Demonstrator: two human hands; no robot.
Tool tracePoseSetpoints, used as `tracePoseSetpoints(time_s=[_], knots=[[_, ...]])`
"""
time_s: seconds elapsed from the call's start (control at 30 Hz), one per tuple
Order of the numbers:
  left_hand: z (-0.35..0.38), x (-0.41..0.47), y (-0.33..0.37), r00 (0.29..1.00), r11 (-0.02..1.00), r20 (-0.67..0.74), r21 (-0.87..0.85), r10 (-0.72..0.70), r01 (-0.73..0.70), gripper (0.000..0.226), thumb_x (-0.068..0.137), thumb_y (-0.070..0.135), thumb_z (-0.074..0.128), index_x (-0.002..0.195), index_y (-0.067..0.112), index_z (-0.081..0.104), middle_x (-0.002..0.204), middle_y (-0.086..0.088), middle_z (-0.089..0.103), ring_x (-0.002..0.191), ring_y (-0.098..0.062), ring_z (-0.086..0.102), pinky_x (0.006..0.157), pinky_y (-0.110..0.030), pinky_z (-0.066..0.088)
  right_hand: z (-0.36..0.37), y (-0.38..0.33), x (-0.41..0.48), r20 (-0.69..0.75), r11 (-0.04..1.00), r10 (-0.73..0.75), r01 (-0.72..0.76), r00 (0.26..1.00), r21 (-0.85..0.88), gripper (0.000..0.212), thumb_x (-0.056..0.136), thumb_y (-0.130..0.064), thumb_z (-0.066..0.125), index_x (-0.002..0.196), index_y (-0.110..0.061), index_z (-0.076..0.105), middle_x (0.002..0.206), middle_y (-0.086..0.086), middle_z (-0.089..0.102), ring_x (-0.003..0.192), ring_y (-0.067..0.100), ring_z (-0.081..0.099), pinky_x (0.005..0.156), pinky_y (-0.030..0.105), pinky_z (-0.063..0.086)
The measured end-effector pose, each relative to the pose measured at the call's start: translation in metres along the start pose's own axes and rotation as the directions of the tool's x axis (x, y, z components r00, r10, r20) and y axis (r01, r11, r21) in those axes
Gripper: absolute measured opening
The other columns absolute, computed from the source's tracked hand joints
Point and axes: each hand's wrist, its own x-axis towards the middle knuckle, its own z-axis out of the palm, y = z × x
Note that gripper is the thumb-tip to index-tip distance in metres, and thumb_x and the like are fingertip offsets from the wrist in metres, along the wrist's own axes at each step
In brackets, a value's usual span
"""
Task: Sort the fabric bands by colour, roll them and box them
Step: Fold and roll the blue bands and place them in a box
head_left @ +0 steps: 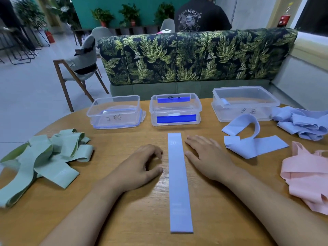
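A light blue band [179, 181] lies flat and straight on the wooden table [142, 219], running away from me. My left hand [140, 167] rests on the table just left of it, fingers loosely curled, holding nothing. My right hand [207, 157] lies flat just right of the band, fingers straight. Green bands [44, 160] are heaped at the left. Loose blue bands [248, 139] and a blue heap [301, 123] lie at the right, with pink bands [308, 178] nearer me. Three clear boxes stand at the back: left [113, 112], middle [175, 109], right [245, 103], the right one holding a rolled blue band [225, 101].
A leaf-patterned sofa [195, 55] stands behind the table. A wooden chair [79, 68] is at the back left. A person in a dark shirt [200, 15] sits beyond the sofa. The table edge curves round at the left.
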Motion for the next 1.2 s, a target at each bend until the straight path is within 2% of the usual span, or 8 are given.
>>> tracePoseSetpoints(time_s=[0.1, 0.17, 0.27, 0.47, 0.73, 0.83, 0.97, 1.2], knots=[[0.004, 0.001, -0.002, 1.0, 0.991, 0.008, 0.128, 0.029, -0.03, 0.04, 0.093, 0.043, 0.07, 0.129, 0.033, 0.055, 0.145, 0.02, 0.052, 0.137, 0.0, 0.044, 0.116, -0.032, 0.037, 0.002, -0.002, -0.005, 0.004, 1.0, -0.005, 0.005, 1.0, -0.013, 0.058, 0.108, -0.058, 0.027, 0.162, -0.036, 0.034, 0.17, -0.021, 0.025, 0.159, 0.006, 0.016, 0.13, 0.043, 0.012], [0.006, 0.002, 0.0, 0.999, 0.986, 0.017, 0.164, 0.039, -0.042, 0.042, 0.093, 0.047, 0.066, 0.13, 0.032, 0.056, 0.149, 0.017, 0.05, 0.141, -0.001, 0.041, 0.119, -0.034, 0.035, 0.003, -0.003, -0.005, 0.005, 1.0, -0.006, 0.006, 1.0, -0.021, 0.059, 0.108, -0.059, 0.026, 0.162, -0.036, 0.033, 0.17, -0.021, 0.025, 0.159, 0.006, 0.016, 0.13, 0.044, 0.012], [0.006, 0.002, 0.001, 0.999, 0.986, 0.015, 0.165, 0.029, -0.031, 0.041, 0.092, 0.05, 0.065, 0.129, 0.033, 0.056, 0.15, 0.016, 0.051, 0.141, -0.002, 0.042, 0.119, -0.037, 0.035, 0.003, -0.003, -0.005, -0.001, 1.0, -0.003, 0.003, 1.0, -0.016, 0.058, 0.108, -0.058, 0.027, 0.162, -0.036, 0.034, 0.17, -0.021, 0.026, 0.158, 0.006, 0.017, 0.13, 0.043, 0.013], [0.014, -0.009, 0.011, 0.997, 0.957, 0.002, 0.279, 0.075, -0.073, 0.038, 0.1, 0.046, 0.058, 0.135, 0.031, 0.056, 0.15, 0.02, 0.051, 0.14, -0.001, 0.043, 0.119, -0.033, 0.034, 0.003, -0.006, -0.029, -0.024, 1.0, 0.001, -0.001, 1.0, 0.006, 0.052, 0.11, -0.052, 0.033, 0.16, -0.037, 0.039, 0.168, -0.021, 0.031, 0.158, 0.006, 0.021, 0.13, 0.04, 0.015], [0.027, -0.041, 0.025, 0.999, 0.935, -0.038, 0.355, 0.017, -0.002, 0.045, 0.105, 0.05, 0.046, 0.147, 0.038, 0.053, 0.153, 0.025, 0.05, 0.145, 0.0, 0.039, 0.122, -0.029, 0.029, 0.002, -0.021, -0.096, -0.062, 0.999, 0.008, -0.006, 0.998, 0.033, 0.047, 0.11, -0.047, 0.036, 0.156, -0.041, 0.045, 0.164, -0.024, 0.035, 0.156, 0.003, 0.022, 0.127, 0.031, 0.014], [0.028, -0.046, 0.027, 0.999, 0.924, -0.035, 0.381, -0.005, 0.018, 0.048, 0.105, 0.052, 0.043, 0.15, 0.039, 0.052, 0.156, 0.025, 0.049, 0.147, 0.0, 0.038, 0.122, -0.027, 0.026, 0.003, -0.025, -0.12, -0.099, 0.999, 0.003, 0.001, 0.995, 0.036, 0.045, 0.11, -0.047, 0.036, 0.152, -0.041, 0.051, 0.16, -0.024, 0.042, 0.153, 0.004, 0.03, 0.123, 0.029, 0.02], [0.027, -0.046, 0.027, 1.0, 0.923, -0.022, 0.384, -0.021, 0.027, 0.05, 0.105, 0.054, 0.04, 0.152, 0.04, 0.051, 0.157, 0.025, 0.047, 0.147, -0.002, 0.038, 0.122, -0.033, 0.029, 0.003, -0.028, -0.137, -0.134, 0.999, -0.005, 0.013, 0.991, 0.053, 0.051, 0.103, -0.049, 0.033, 0.143, -0.039, 0.062, 0.152, -0.022, 0.053, 0.147, 0.005, 0.039, 0.117, 0.028, 0.027], [0.026, -0.051, 0.034, 0.999, 0.938, -0.043, 0.345, -0.022, 0.036, 0.045, 0.105, 0.05, 0.045, 0.148, 0.038, 0.054, 0.152, 0.023, 0.052, 0.142, -0.003, 0.043, 0.12, -0.038, 0.035, 0.003, -0.028, -0.14, -0.185, 0.992, -0.061, 0.08, 0.981, 0.099, 0.033, 0.106, -0.037, 0.05, 0.133, -0.036, 0.068, 0.14, -0.022, 0.061, 0.138, 0.006, 0.048, 0.11, 0.027, 0.035]])
